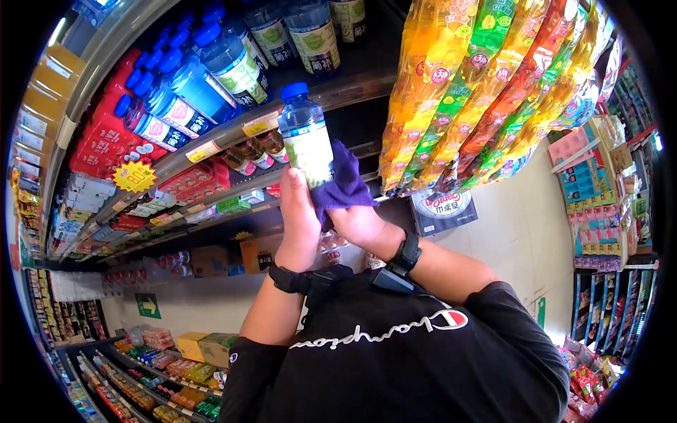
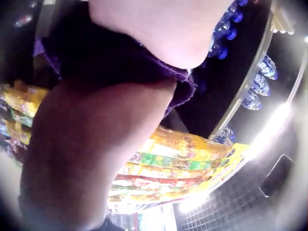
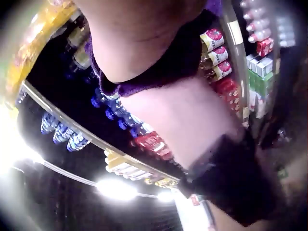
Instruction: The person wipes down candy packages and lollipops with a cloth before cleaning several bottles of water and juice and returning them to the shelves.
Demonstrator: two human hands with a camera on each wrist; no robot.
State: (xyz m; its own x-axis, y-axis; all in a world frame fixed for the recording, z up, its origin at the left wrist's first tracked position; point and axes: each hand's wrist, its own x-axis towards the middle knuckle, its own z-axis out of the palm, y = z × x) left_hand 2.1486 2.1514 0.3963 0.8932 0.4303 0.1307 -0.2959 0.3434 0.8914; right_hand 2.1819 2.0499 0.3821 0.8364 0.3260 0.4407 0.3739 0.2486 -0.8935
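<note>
A clear bottle [image 1: 310,144] with a blue cap and a pale green-and-white label stands upright between my hands, in front of the shelf. My left hand [image 1: 299,211] holds its lower left side, the thumb pointing up along it. In my right hand [image 1: 361,224] is a purple cloth [image 1: 347,185], gripped against the bottle's lower right side. The cloth covers part of the label's lower edge and the bottle's base. Both wrist views show the dark cloth [image 2: 183,94] bunched between the hands, with the bottle mostly hidden.
Blue-capped bottles [image 1: 218,63] crowd the shelf above, behind its metal edge [image 1: 233,130]. Bright hanging packets [image 1: 444,92] are close on the right. Lower shelves hold red cartons [image 1: 190,183] and cans. A dark box [image 1: 444,211] sits on the floor.
</note>
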